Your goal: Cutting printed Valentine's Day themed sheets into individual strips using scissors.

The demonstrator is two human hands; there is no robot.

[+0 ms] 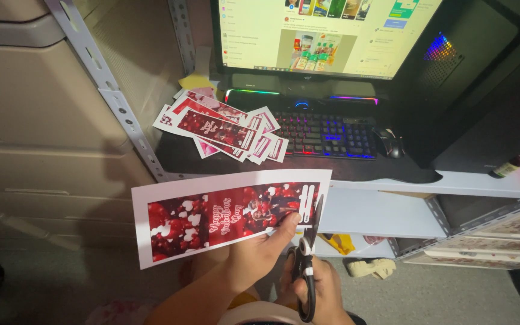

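Head view: left hand (254, 256) pinching lower edge of a printed paper strip (224, 215), red with white border, held flat in front of desk edge. Right hand (317, 289) clenched on handles of scissors (307, 253), blades up, touching strip's right end. Behind on desk (392, 174): pile of cut red prints (221, 129), backlit keyboard (326, 135), mouse (392, 144), lit monitor (326, 36), dark computer tower (482, 78) at right.
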